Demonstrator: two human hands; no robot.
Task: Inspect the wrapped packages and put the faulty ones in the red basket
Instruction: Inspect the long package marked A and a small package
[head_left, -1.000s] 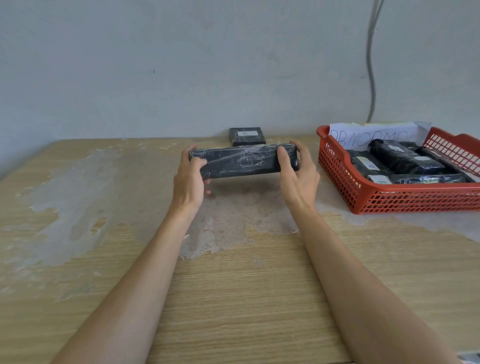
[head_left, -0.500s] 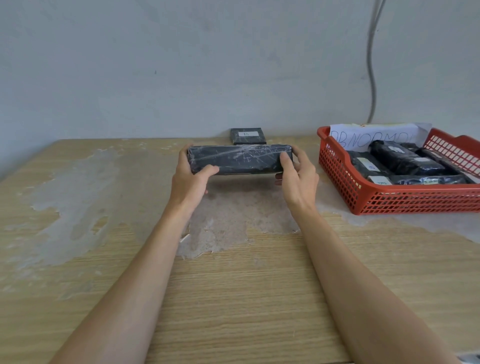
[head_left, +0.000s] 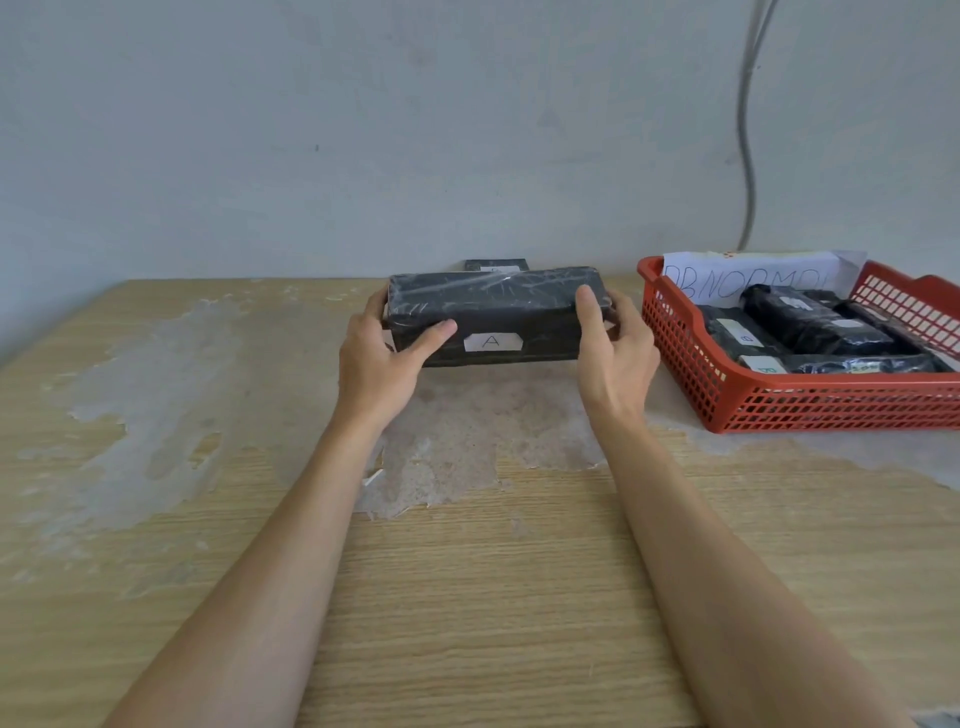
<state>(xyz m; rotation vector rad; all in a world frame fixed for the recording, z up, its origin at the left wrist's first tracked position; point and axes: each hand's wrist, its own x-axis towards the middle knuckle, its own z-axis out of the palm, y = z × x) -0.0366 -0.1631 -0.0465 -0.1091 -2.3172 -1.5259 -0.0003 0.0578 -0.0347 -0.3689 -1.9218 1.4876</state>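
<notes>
Black wrapped package (head_left: 493, 312) lengthwise left-right

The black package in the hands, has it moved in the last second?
Yes. The black package has rolled toward the person, showing a white label, and now hides most of the small package by the wall.

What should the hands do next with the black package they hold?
Probably turn the black package further to check its other faces. Both the left hand and the right hand grip its ends, only the side labelled A shows, and no fault is visible yet.
</notes>
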